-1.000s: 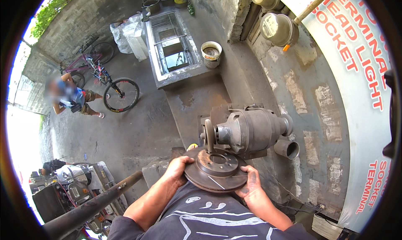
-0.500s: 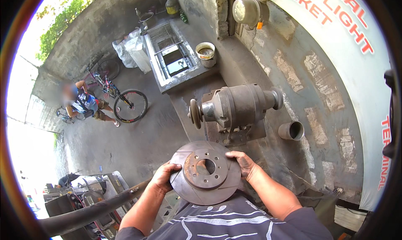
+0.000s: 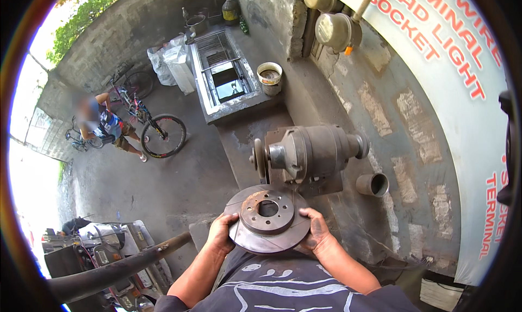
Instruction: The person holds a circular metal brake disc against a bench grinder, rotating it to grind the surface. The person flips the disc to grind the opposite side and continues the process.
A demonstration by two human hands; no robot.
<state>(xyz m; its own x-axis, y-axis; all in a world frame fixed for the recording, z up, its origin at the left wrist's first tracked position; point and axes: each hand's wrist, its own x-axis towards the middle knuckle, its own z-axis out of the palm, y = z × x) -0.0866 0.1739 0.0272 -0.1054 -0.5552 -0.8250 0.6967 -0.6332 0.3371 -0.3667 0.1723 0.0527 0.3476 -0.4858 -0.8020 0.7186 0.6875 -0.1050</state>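
Note:
A grey brake disc (image 3: 246,235) with slanted grooves and a raised hub with bolt holes is held in front of my chest. My left hand (image 3: 221,233) grips its left rim, thumb on the upper face and fingers underneath. On the opposite rim, my right hand (image 3: 315,229) holds it the same way. The disc is tilted, so its rim looks oval; rusty staining marks the hub's upper left. Just beyond it stands a bench grinder (image 3: 318,151), a big dusty motor with a wheel (image 3: 260,159) on its left shaft end.
A metal cylinder (image 3: 373,184) sits right of the grinder. Farther off are a water-filled basin (image 3: 225,105), a white bucket (image 3: 269,77) and plastic bags (image 3: 169,64). A person (image 3: 111,124) stands by a bicycle (image 3: 163,136) at left. A thick pipe (image 3: 125,266) crosses the lower left.
The brake disc has tilted, its face looking flatter, and both hands have shifted with it. My view has turned slightly, so the grinder appears lower. The person at left has shifted a little.

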